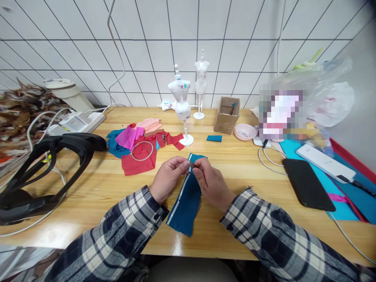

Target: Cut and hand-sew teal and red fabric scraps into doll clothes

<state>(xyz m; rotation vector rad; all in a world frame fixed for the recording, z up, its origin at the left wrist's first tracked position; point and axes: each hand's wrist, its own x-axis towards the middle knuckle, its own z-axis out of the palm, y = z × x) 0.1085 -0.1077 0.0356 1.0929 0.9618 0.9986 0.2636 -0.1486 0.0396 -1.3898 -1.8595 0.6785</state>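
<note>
A long strip of teal cloth (189, 199) lies on the table between and under my hands, with white tape (179, 199) running down its left side. Above its far end, my left hand (170, 176) has its thumb and fingers pinched together. My right hand (215, 181) faces it with curled fingers and thumb pressed in. Between the two sets of fingertips is a small, flat, greyish-brown piece (192, 165), gripped from both sides. Its exact kind is too small to make out, and the fingers partly cover it.
Red cloth (138, 166) with a metal hoop (133, 156) lies left. White mini dress forms (182, 105) stand behind, near a cardboard box (223, 124) and a pink bowl (248, 136). A black headset (55, 156) sits at left, a black phone (308, 184) at right.
</note>
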